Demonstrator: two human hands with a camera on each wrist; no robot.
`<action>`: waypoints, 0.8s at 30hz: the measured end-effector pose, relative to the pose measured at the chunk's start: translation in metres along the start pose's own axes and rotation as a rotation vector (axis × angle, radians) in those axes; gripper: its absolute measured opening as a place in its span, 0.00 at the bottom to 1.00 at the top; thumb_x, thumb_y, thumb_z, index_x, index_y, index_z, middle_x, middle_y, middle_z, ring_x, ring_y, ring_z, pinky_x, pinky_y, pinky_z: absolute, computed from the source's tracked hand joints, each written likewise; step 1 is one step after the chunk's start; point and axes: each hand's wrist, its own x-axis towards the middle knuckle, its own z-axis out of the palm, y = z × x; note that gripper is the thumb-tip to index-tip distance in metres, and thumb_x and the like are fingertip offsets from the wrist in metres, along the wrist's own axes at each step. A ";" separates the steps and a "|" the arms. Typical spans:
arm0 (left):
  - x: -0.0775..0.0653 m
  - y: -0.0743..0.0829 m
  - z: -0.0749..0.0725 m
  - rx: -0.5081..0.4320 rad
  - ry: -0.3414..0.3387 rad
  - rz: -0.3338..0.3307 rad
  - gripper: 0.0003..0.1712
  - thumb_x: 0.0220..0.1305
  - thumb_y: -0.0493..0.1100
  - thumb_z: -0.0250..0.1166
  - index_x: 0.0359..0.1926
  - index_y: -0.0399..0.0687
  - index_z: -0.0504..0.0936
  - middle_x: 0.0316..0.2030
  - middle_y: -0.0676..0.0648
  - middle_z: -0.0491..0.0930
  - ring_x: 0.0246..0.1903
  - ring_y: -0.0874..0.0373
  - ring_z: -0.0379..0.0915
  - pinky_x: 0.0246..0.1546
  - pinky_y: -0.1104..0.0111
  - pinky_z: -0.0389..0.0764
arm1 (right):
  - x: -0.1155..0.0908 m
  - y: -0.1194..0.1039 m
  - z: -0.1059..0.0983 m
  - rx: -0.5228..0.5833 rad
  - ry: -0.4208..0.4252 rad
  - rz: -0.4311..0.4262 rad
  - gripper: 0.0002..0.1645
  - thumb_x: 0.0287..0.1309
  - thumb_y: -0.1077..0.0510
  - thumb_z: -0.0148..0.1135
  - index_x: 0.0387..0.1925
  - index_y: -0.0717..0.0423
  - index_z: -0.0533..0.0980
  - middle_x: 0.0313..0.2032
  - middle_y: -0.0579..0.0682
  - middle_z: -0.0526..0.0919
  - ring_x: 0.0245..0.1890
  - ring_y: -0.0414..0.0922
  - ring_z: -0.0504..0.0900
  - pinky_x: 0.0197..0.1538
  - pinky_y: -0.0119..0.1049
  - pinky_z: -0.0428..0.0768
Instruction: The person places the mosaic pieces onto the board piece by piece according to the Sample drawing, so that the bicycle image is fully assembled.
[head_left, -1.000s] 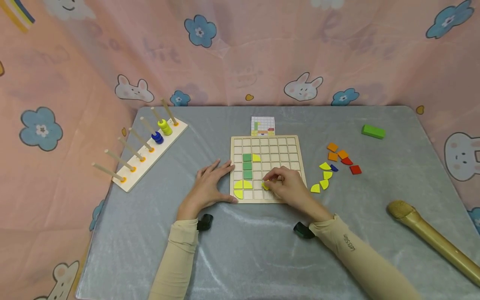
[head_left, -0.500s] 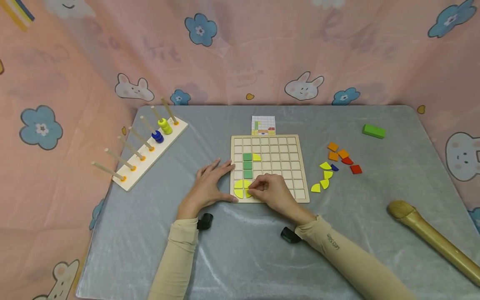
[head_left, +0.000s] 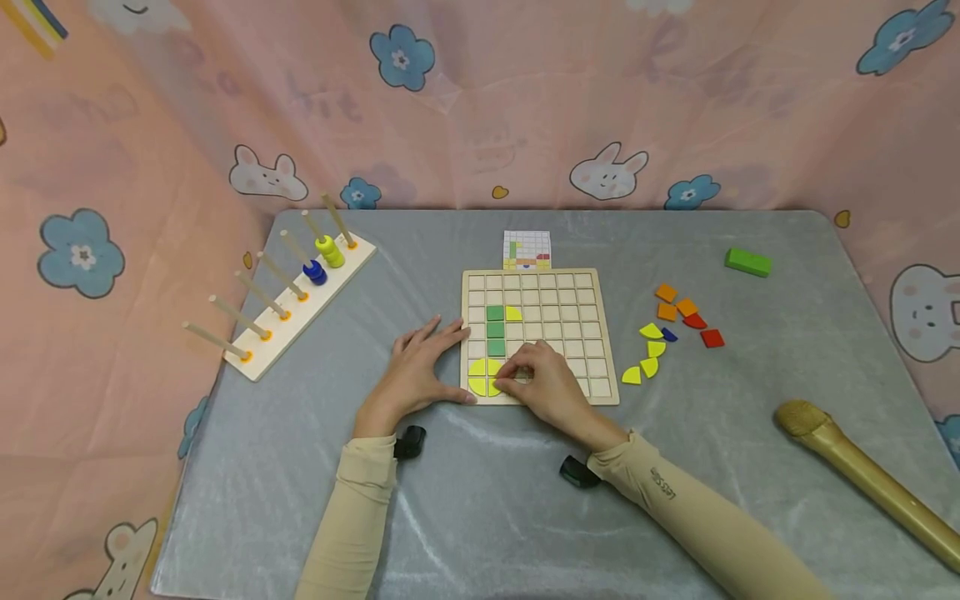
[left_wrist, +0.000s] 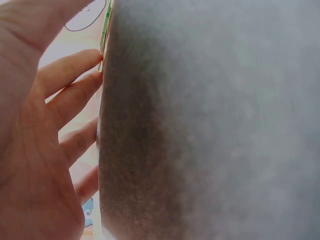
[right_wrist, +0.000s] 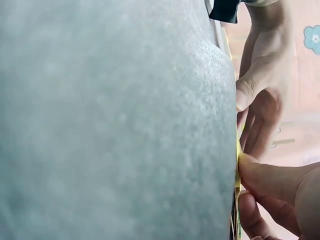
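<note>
A wooden grid board point(head_left: 540, 279) lies mid-table. My left hand point(head_left: 412, 375) rests at its left side, fingers spread along the edge and thumb at the near left corner. At the lower left of the grid, my right hand point(head_left: 547, 379) pinches a yellow quarter-circle tile point(head_left: 492, 387) with thumb and fingertips. That tile sits beside three other yellow quarter-circle tiles point(head_left: 477, 368), and together they form a round shape. Green square tiles point(head_left: 495, 330) stand in a column above, with another yellow quarter-circle tile point(head_left: 513, 313) to their right. The right wrist view shows the thumb right at the yellow tile.
A pattern card point(head_left: 527, 247) lies beyond the board. Loose yellow tiles point(head_left: 656, 349), orange squares point(head_left: 666, 312) and red pieces point(head_left: 712, 338) lie to the right, near a green block point(head_left: 747, 262). A peg rack point(head_left: 300, 308) stands left; a wooden stick point(head_left: 862, 475) lies right.
My right hand has moved left and slightly nearer across the board with the yellow quarter-circle tile, which now lies flatter in the bottom row. My left hand has stayed in place.
</note>
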 end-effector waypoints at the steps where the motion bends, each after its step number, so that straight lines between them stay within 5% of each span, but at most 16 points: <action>1: 0.000 0.000 0.000 -0.001 0.000 0.001 0.63 0.45 0.58 0.88 0.80 0.55 0.68 0.83 0.55 0.59 0.85 0.47 0.43 0.80 0.43 0.47 | 0.000 0.000 0.000 -0.007 -0.003 0.003 0.04 0.54 0.59 0.82 0.29 0.50 0.91 0.31 0.44 0.87 0.36 0.43 0.75 0.41 0.37 0.72; 16: -0.001 0.000 0.000 -0.004 0.002 0.005 0.62 0.45 0.58 0.88 0.80 0.55 0.68 0.83 0.55 0.59 0.85 0.47 0.43 0.80 0.42 0.47 | 0.002 -0.002 0.000 -0.047 0.018 -0.007 0.03 0.53 0.58 0.83 0.30 0.49 0.92 0.30 0.44 0.88 0.32 0.42 0.72 0.37 0.35 0.70; 24: -0.001 0.000 0.001 -0.008 0.004 0.004 0.63 0.44 0.58 0.88 0.80 0.55 0.68 0.82 0.55 0.59 0.85 0.47 0.43 0.79 0.43 0.48 | 0.003 0.009 -0.018 -0.012 0.066 0.031 0.05 0.54 0.61 0.82 0.34 0.54 0.92 0.34 0.48 0.91 0.35 0.46 0.75 0.41 0.38 0.70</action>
